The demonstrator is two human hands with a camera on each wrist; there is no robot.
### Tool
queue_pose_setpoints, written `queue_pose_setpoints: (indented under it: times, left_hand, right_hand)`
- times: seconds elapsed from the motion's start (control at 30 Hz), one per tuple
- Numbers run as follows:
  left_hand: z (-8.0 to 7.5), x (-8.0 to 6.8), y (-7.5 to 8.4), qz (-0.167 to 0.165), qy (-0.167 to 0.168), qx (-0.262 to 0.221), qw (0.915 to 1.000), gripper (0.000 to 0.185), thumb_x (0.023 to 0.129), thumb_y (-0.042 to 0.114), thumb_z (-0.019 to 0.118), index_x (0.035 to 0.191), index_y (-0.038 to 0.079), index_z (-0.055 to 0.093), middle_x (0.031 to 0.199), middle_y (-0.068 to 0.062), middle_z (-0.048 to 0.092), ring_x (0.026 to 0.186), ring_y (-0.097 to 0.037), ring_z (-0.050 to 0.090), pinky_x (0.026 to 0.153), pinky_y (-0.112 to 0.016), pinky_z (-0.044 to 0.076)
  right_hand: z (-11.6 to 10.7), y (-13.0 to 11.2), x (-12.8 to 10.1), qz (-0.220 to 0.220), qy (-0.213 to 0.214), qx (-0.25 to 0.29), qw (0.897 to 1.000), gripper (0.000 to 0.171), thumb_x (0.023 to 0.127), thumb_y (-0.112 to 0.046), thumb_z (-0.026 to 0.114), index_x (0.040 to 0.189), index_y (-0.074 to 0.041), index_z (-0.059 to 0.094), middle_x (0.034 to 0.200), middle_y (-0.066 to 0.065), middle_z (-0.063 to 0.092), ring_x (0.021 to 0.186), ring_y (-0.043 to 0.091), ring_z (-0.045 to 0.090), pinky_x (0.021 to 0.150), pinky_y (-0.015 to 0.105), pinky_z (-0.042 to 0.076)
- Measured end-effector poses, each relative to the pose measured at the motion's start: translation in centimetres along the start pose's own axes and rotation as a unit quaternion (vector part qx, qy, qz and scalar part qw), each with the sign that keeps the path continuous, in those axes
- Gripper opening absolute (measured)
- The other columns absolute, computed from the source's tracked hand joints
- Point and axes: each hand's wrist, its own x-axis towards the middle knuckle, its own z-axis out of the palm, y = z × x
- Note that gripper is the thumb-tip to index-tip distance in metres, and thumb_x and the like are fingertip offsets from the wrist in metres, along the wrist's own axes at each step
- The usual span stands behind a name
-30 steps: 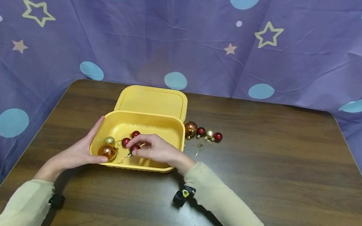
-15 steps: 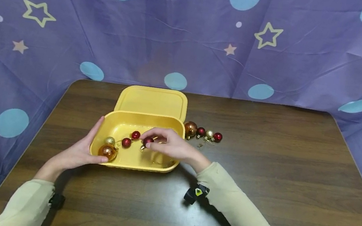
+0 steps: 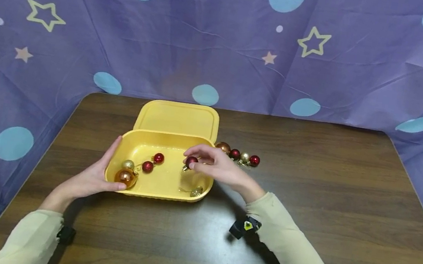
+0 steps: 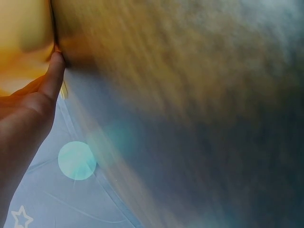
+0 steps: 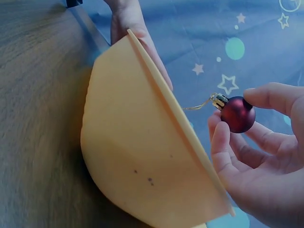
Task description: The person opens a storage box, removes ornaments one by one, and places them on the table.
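One dark-red bauble (image 5: pixel 238 115) is pinched by the right hand (image 3: pixel 217 166), thumb against fingers; beneath this grip sits a yellow box (image 3: pixel 163 184), and leftward the left hand (image 3: pixel 93 177) holds its end.

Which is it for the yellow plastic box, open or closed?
Open. The yellow plastic box shows its inside, with Christmas ball ornaments in it, and the lid lies behind, not over it.

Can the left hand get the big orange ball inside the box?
Probably yes: the shiny orange bauble lies in the yellow box close to the left hand, with nothing on top; the hand may just need to shift.
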Motion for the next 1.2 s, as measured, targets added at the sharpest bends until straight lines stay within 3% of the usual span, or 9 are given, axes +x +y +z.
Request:
queue_pose_setpoints:
  times: [0.27,0.6,1.2]
  left_hand:
    - [0.0,-0.1,0.0,0.005,0.002,-0.003,1.0000,0.120,0.076,-0.005,0.077,0.155,0.019,-0.011,0.157,-0.020,-0.015,0.137,-0.047,0.001,0.100,-0.005,0.016]
    - [0.0,0.0,-0.1,0.003,0.000,-0.002,1.0000,0.121,0.076,-0.005,0.077,0.155,0.020,-0.011,0.158,-0.018,-0.014,0.138,-0.043,0.001,0.100,-0.004,0.016]
    - [-0.1,-0.1,-0.2,-0.012,-0.001,0.002,0.9999,0.119,0.078,-0.001,0.077,0.155,0.020,-0.012,0.158,-0.016,-0.015,0.140,-0.038,0.001,0.100,-0.004,0.016]
  right_hand:
    - [-1.3,0.0,-1.0,0.008,0.032,0.009,0.999,0.025,0.089,0.001,0.063,0.113,0.005,0.061,0.107,0.013,0.065,0.096,0.023,0.063,0.091,0.035,0.048]
    - [-2.9,0.4,-2.5,0.008,0.052,0.016,0.999,0.025,0.088,0.003,0.063,0.113,0.005,0.062,0.102,0.012,0.064,0.091,0.019,0.059,0.083,0.027,0.048]
    - [-5.6,2.0,-5.2,0.025,0.086,-0.007,0.996,0.030,0.087,0.003,0.065,0.117,0.005,0.063,0.107,0.014,0.063,0.093,0.020,0.059,0.082,0.027,0.049]
